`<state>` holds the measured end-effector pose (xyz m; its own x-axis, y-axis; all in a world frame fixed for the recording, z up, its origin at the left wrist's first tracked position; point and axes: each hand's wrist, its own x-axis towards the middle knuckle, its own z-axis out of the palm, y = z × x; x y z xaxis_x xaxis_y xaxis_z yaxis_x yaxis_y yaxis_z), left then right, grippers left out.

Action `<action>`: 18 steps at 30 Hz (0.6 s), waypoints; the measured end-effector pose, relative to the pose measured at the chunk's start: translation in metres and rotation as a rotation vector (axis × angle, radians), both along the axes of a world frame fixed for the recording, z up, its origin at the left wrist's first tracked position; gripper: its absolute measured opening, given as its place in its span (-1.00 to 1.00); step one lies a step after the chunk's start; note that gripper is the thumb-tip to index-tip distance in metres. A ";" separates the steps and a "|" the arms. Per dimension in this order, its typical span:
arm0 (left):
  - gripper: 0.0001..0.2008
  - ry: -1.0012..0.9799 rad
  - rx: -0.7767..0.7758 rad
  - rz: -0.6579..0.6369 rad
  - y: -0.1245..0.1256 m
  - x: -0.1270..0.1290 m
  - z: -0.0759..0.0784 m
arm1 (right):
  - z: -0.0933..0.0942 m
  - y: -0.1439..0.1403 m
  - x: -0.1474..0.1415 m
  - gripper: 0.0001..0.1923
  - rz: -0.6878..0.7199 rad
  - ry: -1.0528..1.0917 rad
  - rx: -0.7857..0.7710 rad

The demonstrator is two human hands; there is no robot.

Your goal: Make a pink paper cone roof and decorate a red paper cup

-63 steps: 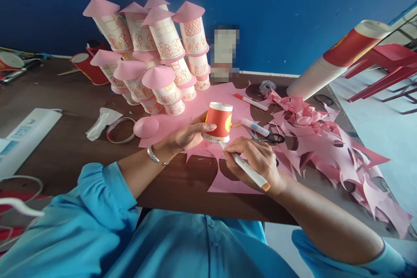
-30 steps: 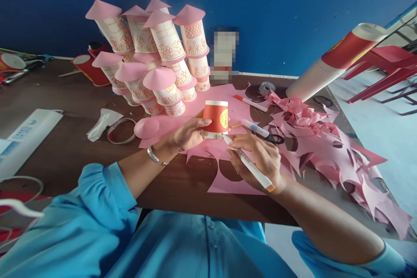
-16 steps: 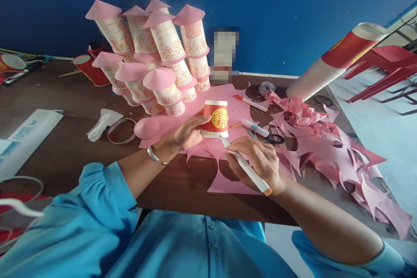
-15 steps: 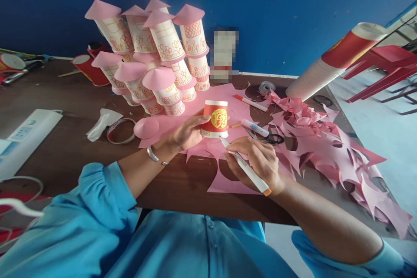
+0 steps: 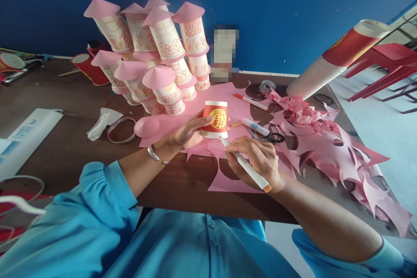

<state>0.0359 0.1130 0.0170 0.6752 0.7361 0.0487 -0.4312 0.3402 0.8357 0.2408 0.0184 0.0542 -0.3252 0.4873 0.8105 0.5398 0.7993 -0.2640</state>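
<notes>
My left hand (image 5: 191,132) is closed around a red paper cup (image 5: 216,118) with a gold round emblem and white bands at both ends. Small orange-yellow drawing shows on the cup's lower white band. Held in my right hand (image 5: 259,158) is a white marker (image 5: 247,168) with an orange end, its tip at or very near that band. Just beyond my right hand lie a glue stick (image 5: 255,126) and black-handled scissors (image 5: 274,137). Pink paper (image 5: 224,92) is spread beneath the cup.
Decorated paper-cup towers with pink cone roofs (image 5: 159,77) stand at the back left. A tall cup stack (image 5: 321,67) leans right, behind pink paper scraps (image 5: 325,147). A red-orange marker (image 5: 250,101), tape rolls (image 5: 121,130) and a pink cone (image 5: 146,127) lie about.
The cup has turned slightly in my left hand, its emblem shifting a little to the left. The marker stays at the lower band with hardly any movement.
</notes>
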 end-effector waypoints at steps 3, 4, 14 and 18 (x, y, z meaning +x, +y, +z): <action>-0.52 -0.026 0.019 -0.030 0.000 0.000 0.000 | 0.001 0.001 -0.001 -0.82 -0.003 0.010 -0.002; -0.52 -0.028 0.022 -0.031 0.000 0.001 0.001 | 0.001 0.001 -0.001 -0.82 -0.002 0.013 -0.004; -0.54 0.029 0.010 -0.006 -0.003 0.000 0.004 | 0.000 0.001 -0.002 -0.82 0.001 0.013 -0.010; -0.56 -0.008 0.025 -0.022 -0.002 0.000 0.000 | 0.000 0.002 -0.002 -0.81 0.005 0.010 -0.003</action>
